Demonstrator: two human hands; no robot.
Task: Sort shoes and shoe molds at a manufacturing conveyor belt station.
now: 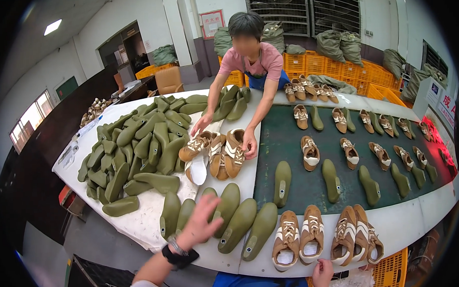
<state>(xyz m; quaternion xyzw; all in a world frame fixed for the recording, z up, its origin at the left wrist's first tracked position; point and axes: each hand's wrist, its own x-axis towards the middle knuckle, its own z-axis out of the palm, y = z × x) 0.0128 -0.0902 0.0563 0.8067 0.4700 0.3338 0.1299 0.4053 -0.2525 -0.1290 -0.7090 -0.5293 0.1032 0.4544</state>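
Observation:
My left hand, with a wristband and a dark watch, has its fingers spread over a row of olive-green shoe lasts. The fingers overlap the middle lasts; whether they touch them I cannot tell. My right hand is at the table's near edge with its fingers curled in. It is just behind the heel of a brown-and-white sneaker, and nothing shows in it. Another sneaker stands to the left of that one, and several more sneakers are bunched to the right.
Across the table, a co-worker in a pink shirt handles a cluster of sneakers. A big heap of green lasts covers the left side. Sneakers and lasts stand in rows on a dark green belt, lit red at its far right end.

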